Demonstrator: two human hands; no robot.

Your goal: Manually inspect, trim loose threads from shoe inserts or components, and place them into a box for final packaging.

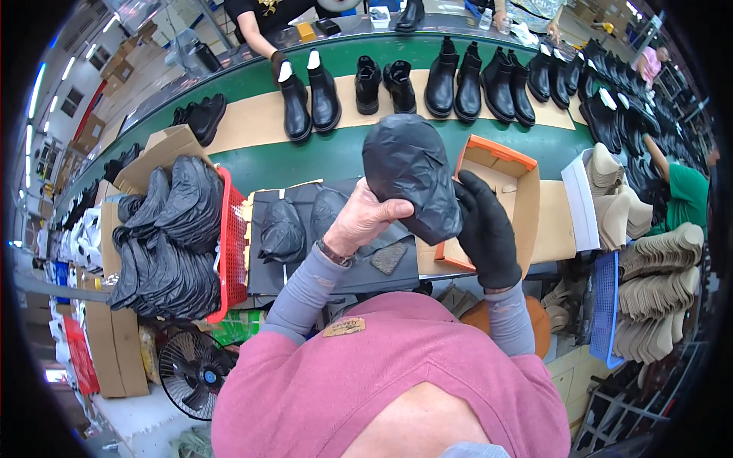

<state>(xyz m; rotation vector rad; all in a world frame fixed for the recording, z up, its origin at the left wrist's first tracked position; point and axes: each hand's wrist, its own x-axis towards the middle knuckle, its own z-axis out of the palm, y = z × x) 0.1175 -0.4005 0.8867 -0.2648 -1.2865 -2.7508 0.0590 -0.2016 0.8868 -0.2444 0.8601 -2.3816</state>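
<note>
A long, rounded bundle wrapped in crinkled black paper (408, 164) is held up in front of me, over the near edge of the bench. My left hand (359, 217), bare with a watch at the wrist, grips its lower left side, the thumb lying across the paper. On the opposite side my right hand (489, 229), in a black glove, closes its fingers on the bundle's edge. Below the left hand lie flat black paper sheets (336, 267) with a similar small wrapped bundle (281, 230) and a grey, rough-looking flat piece (389, 258) on them.
An orange-rimmed open box (527, 164) stands behind my right hand. At the left, a red basket (233, 237) and carton hold several black bundles; at the right, a blue basket (605, 309) sits by stacked beige forms (657, 298). Black boots (324, 95) line the green belt (252, 164), one touched by a co-worker's hand (279, 65).
</note>
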